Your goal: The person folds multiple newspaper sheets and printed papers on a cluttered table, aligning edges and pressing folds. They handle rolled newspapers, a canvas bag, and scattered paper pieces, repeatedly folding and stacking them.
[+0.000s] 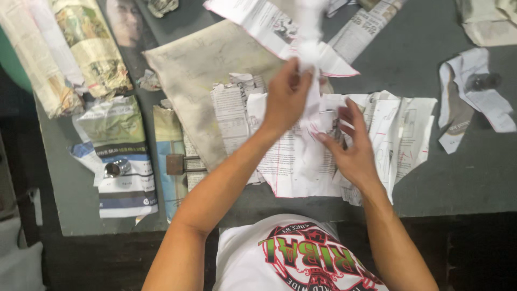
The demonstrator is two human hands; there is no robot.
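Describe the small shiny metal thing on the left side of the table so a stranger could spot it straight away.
Start at the grey table and go to its left side, below the rolled newspaper bundles. There a flat printed paper packet, green, white and dark blue, lies near the table's front edge. The small round silver metal piece rests on it, the only shiny thing among dull paper there.

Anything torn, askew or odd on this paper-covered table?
Mostly loose mess. The paper sheets under both hands lie overlapped and askew with ragged edges. The left hand pinches a twisted white paper; the right hand is beside its lower end. A torn strip lies apart at the right.
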